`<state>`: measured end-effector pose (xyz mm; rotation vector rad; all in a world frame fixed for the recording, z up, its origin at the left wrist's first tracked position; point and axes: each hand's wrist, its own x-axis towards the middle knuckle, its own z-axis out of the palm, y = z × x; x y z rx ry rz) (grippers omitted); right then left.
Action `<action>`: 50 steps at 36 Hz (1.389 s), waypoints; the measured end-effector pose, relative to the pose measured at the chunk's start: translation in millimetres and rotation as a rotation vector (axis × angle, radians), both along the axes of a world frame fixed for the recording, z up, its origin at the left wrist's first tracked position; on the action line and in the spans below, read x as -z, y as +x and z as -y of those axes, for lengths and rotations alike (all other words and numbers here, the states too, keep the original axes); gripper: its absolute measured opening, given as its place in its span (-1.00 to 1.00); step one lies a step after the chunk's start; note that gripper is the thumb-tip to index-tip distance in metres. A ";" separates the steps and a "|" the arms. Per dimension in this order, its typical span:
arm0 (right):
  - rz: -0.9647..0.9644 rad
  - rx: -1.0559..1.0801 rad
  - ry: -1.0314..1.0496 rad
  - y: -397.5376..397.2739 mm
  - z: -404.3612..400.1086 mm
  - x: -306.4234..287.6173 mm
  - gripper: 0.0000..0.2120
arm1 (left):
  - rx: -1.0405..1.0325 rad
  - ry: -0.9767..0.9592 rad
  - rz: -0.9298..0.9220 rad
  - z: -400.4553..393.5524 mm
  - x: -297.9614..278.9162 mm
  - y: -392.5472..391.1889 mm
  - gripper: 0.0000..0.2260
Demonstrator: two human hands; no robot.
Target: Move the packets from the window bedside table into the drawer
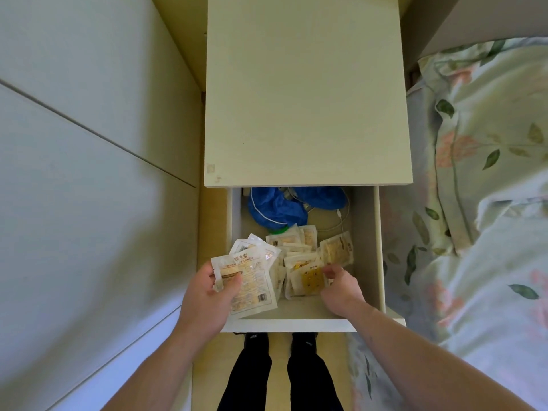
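Table top: I see the bedside table (pixel 307 93) bare of packets, so I judge the transfer nearly done.
Drawer: the drawer (pixel 366 247) stands pulled out below the top, towards my legs, giving both hands room to reach in.
Left hand: my left hand (pixel 207 301) grips a small stack of packets (pixel 252 280), thumb on the printed face and fingers beneath, held over the drawer's near left corner; I judge the flat pinch keeps the stack together until it is laid down.
Right hand: my right hand (pixel 341 284) reaches into the drawer, fingertips pinching the edge of a yellow-centred packet (pixel 308 280), probably to shift it and make room.
Packets already stowed: a loose heap of packets (pixel 296 247) fills the middle of the drawer.
Other contents: blue fabric (pixel 278 207) and a white cable (pixel 341 218) lie at the drawer's back, beyond the heap.
Surroundings: a floral duvet (pixel 474 173) lies to the right.
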<state>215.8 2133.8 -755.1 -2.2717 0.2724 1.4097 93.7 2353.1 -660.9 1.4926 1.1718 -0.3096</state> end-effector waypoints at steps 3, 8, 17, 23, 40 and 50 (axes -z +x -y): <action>0.030 -0.028 -0.003 -1.6 0.7 -4.7 -0.43 | -0.011 -0.005 0.003 -1.7 -0.4 -1.9 -0.82; 0.064 0.176 0.140 -0.8 -7.0 -20.1 -0.65 | -0.066 -0.127 0.061 -2.0 -5.5 -3.3 -0.83; -0.445 0.567 0.597 -8.7 -31.3 -65.2 -0.58 | -0.177 -0.451 -0.032 13.4 2.8 0.1 -0.81; -0.340 0.550 0.539 -9.1 -23.6 -58.8 -0.69 | 0.027 -0.297 -0.072 19.6 12.6 2.2 -0.83; -0.009 0.689 0.222 10.3 16.6 -41.4 -0.89 | 0.705 0.378 -0.161 2.2 43.0 25.7 -0.34; -0.046 0.690 0.211 8.2 24.0 -41.6 -0.90 | 0.940 0.510 -0.159 16.8 75.8 23.9 -0.49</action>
